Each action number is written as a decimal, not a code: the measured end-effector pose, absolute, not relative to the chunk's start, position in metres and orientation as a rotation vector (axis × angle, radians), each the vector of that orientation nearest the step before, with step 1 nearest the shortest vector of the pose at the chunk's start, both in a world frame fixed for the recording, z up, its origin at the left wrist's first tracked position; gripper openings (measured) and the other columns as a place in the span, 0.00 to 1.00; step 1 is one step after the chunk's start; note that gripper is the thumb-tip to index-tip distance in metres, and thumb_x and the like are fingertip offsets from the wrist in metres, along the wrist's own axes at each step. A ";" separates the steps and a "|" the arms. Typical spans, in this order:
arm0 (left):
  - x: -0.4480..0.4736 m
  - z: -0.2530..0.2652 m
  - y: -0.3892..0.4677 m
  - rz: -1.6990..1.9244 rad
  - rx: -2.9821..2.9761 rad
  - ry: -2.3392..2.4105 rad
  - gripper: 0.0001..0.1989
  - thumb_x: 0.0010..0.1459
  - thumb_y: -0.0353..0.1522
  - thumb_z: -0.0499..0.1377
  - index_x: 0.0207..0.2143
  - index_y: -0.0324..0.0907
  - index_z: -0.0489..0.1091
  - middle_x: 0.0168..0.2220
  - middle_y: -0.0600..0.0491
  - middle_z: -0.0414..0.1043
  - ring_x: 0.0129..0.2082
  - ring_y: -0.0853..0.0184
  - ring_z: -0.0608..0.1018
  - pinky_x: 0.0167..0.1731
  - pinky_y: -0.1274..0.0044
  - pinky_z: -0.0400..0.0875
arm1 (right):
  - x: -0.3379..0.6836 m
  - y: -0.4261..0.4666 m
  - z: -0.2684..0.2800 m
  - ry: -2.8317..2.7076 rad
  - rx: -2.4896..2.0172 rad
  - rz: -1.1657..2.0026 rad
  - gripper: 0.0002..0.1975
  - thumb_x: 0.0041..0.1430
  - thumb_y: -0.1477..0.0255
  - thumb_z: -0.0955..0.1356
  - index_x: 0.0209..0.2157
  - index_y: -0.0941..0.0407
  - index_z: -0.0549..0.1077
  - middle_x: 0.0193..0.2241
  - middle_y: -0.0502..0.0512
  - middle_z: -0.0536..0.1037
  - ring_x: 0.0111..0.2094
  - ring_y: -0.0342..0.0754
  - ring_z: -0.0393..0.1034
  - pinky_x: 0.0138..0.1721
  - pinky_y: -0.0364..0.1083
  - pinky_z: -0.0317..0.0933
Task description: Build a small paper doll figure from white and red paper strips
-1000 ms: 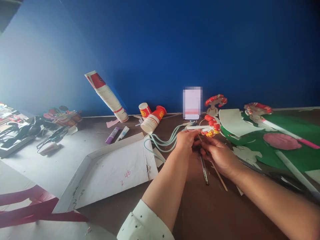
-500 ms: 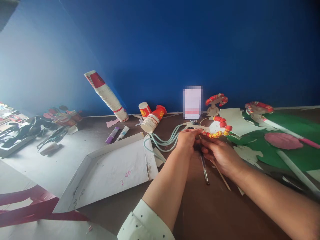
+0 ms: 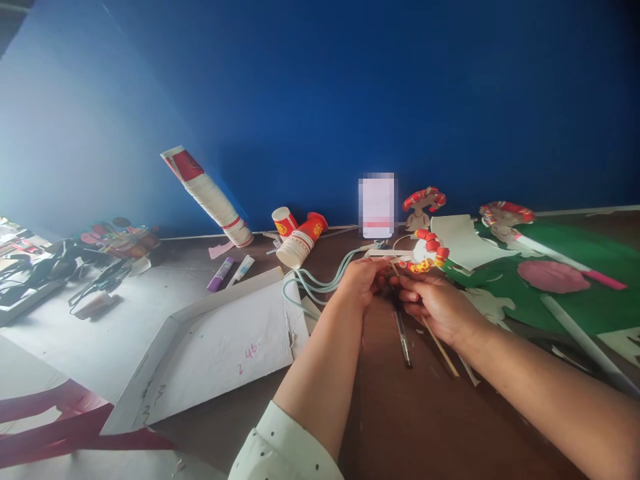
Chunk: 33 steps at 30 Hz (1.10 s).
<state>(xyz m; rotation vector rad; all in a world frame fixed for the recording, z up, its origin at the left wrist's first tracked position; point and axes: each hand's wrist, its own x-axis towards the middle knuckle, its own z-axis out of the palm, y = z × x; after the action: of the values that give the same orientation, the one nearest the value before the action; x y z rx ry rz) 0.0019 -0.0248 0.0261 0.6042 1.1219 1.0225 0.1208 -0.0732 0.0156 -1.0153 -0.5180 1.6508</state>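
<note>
My left hand [image 3: 366,275] is closed, its fingertips pinching the near edge of a white paper cutout [image 3: 397,253] trimmed with red and yellow rolled pieces [image 3: 431,248]. Close beside it, my right hand [image 3: 434,303] has its fingers curled round a thin wooden stick [image 3: 443,350]. The stick's upper end reaches the cutout between both hands; whether they are joined is hidden by my fingers. Under the hands, a pen [image 3: 403,340] lies on the dark table. Two similar cutouts with red trim, one [image 3: 424,208] by the wall and another [image 3: 507,223] farther right, are nearby.
Left of my arm is a shallow white box lid [image 3: 215,353]. Behind it are a purple glue stick [image 3: 220,275], stacked paper cups [image 3: 215,203] and pale cables [image 3: 325,283]. A phone-like screen [image 3: 377,207] stands by the wall. Green paper [image 3: 560,313] spreads on the right.
The view has shifted slightly, so most things sit a little farther left. Both hands keep their holds on the cutout and the stick, with very little movement.
</note>
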 end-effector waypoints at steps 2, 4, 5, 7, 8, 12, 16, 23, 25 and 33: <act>0.001 0.025 -0.025 1.006 0.621 1.114 0.05 0.59 0.23 0.61 0.29 0.33 0.73 0.21 0.55 0.68 0.17 0.78 0.69 0.19 0.84 0.61 | 0.121 -0.072 0.014 -0.537 -1.009 1.657 0.07 0.43 0.80 0.73 0.28 0.59 0.77 0.25 0.51 0.75 0.17 0.33 0.54 0.11 0.31 0.41; 0.001 0.024 -0.024 1.003 0.632 1.110 0.04 0.59 0.23 0.61 0.30 0.33 0.73 0.22 0.54 0.69 0.17 0.77 0.69 0.20 0.84 0.61 | 0.121 -0.072 0.012 -0.550 -1.019 1.648 0.07 0.44 0.80 0.73 0.29 0.59 0.78 0.26 0.52 0.76 0.17 0.33 0.55 0.11 0.31 0.41; 0.001 0.023 -0.024 1.009 0.634 1.113 0.04 0.58 0.23 0.61 0.29 0.33 0.73 0.21 0.54 0.70 0.17 0.77 0.69 0.20 0.83 0.61 | 0.121 -0.071 0.012 -0.552 -1.029 1.639 0.07 0.44 0.80 0.72 0.29 0.59 0.78 0.26 0.53 0.77 0.17 0.34 0.57 0.11 0.31 0.41; 0.001 0.022 -0.023 1.022 0.639 1.128 0.05 0.57 0.23 0.63 0.28 0.34 0.72 0.20 0.55 0.69 0.17 0.76 0.69 0.22 0.82 0.62 | 0.119 -0.071 0.011 -0.554 -1.054 1.613 0.09 0.46 0.81 0.72 0.32 0.58 0.79 0.27 0.55 0.79 0.18 0.36 0.60 0.11 0.32 0.44; 0.001 0.021 -0.023 1.027 0.643 1.141 0.05 0.56 0.24 0.64 0.27 0.35 0.72 0.20 0.55 0.69 0.17 0.76 0.70 0.22 0.82 0.63 | 0.119 -0.071 0.010 -0.556 -1.068 1.601 0.10 0.47 0.81 0.71 0.33 0.58 0.80 0.27 0.55 0.79 0.18 0.37 0.62 0.11 0.33 0.46; 0.001 0.019 -0.022 1.032 0.683 1.183 0.07 0.56 0.26 0.64 0.26 0.37 0.71 0.20 0.55 0.70 0.18 0.75 0.70 0.25 0.81 0.65 | 0.117 -0.073 0.011 -0.563 -1.143 1.563 0.12 0.51 0.81 0.70 0.35 0.54 0.81 0.29 0.54 0.81 0.22 0.39 0.69 0.15 0.34 0.57; 0.000 0.017 -0.021 1.009 0.724 1.189 0.07 0.56 0.27 0.65 0.26 0.37 0.72 0.21 0.55 0.71 0.20 0.75 0.72 0.28 0.80 0.67 | 0.115 -0.075 0.015 -0.540 -1.181 1.545 0.12 0.54 0.82 0.70 0.36 0.52 0.82 0.31 0.52 0.82 0.25 0.39 0.72 0.19 0.33 0.62; -0.001 0.020 -0.021 0.978 0.739 1.233 0.06 0.54 0.28 0.68 0.27 0.37 0.74 0.23 0.53 0.74 0.22 0.74 0.75 0.29 0.81 0.70 | 0.114 -0.076 0.013 -0.544 -1.220 1.511 0.13 0.57 0.80 0.70 0.40 0.51 0.83 0.35 0.52 0.83 0.25 0.37 0.71 0.20 0.32 0.63; 0.000 0.021 -0.022 0.980 0.738 1.230 0.06 0.53 0.28 0.68 0.28 0.37 0.74 0.24 0.53 0.74 0.22 0.74 0.75 0.30 0.80 0.71 | 0.116 -0.076 0.011 -0.555 -1.227 1.505 0.14 0.56 0.80 0.70 0.41 0.52 0.83 0.36 0.53 0.83 0.24 0.36 0.71 0.20 0.32 0.63; 0.003 0.022 -0.022 1.014 0.726 1.219 0.07 0.52 0.26 0.68 0.27 0.36 0.72 0.21 0.53 0.72 0.20 0.74 0.74 0.29 0.80 0.72 | 0.115 -0.077 0.014 -0.561 -1.201 1.508 0.14 0.55 0.81 0.71 0.40 0.52 0.83 0.34 0.52 0.82 0.24 0.37 0.70 0.20 0.33 0.63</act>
<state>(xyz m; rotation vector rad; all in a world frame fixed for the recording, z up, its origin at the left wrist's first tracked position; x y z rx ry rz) 0.0034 -0.0224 0.0217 0.7257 1.2193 1.0139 0.1155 -0.0772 0.0137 -1.2011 -0.5607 1.5082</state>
